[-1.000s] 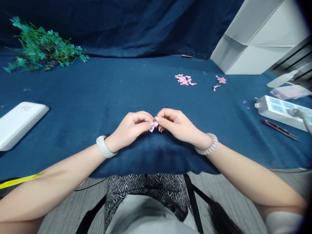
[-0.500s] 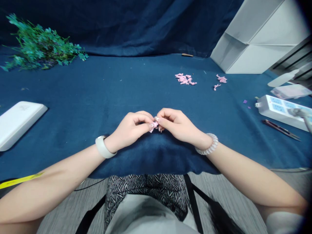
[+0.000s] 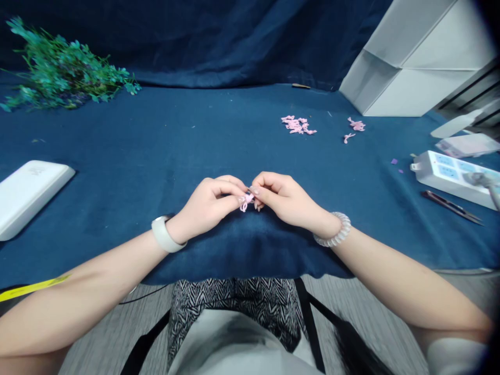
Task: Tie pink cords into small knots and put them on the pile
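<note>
Between my fingertips, over the near part of the blue cloth, is a small pink knotted cord [image 3: 245,205] with loops hanging below. My left hand [image 3: 214,203] pinches it from the left with thumb and forefinger. From the right, my right hand [image 3: 283,198] pinches its other side, and the fingers hide part of it. Farther back lies a loose pile of similar pink knotted cords [image 3: 297,125]. To the right of that pile sit a smaller pink clump [image 3: 356,124] and a single pink knot [image 3: 348,138].
A white power bank-like block [image 3: 33,195] lies at left, with green artificial foliage [image 3: 70,73] behind. On the right are a white power strip [image 3: 453,174], dark thread snips [image 3: 451,207] and a clear box [image 3: 469,145]. White boxes [image 3: 402,91] stand at back right.
Both hands stay nearly in place, still pinching the pink cord. Its loops now show a little more below the fingers. The whole view has shifted very slightly.
</note>
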A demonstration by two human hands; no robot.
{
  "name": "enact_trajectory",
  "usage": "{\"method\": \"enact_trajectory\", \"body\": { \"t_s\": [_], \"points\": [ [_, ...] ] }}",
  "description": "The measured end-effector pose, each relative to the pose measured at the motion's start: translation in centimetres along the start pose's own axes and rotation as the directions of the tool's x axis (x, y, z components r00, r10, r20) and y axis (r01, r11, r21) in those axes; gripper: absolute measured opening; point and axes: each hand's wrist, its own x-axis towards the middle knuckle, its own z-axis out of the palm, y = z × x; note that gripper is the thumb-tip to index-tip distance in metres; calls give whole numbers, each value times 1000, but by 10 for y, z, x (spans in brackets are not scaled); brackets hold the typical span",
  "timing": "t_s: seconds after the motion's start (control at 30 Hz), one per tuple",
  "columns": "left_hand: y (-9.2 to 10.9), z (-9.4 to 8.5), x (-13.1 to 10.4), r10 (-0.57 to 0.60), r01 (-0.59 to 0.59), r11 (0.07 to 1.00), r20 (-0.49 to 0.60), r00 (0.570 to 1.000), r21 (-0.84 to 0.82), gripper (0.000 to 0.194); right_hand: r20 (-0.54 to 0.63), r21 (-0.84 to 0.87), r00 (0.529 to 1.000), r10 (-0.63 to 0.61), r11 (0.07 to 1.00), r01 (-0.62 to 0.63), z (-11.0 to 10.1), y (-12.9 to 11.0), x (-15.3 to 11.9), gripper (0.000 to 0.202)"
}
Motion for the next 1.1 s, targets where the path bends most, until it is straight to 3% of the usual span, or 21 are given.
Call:
{"method": "enact_trajectory", "body": {
  "t_s": [0.3,0.5,1.1],
  "points": [
    [1,1,-1,31,-27,996,-49,998,83,14,-26,114,1000,9,993,-6,-1,-6,-1,27],
    [1,3,-1,49,-35,986,-81,996,162,14,-13,93,1000,20,996,-19,-2,-6,-1,23],
    [-2,2,-1,46,-37,991,-71,996,125,13,-16,71,1000,21,997,-19,-2,-5,0,6]
  ]
}}
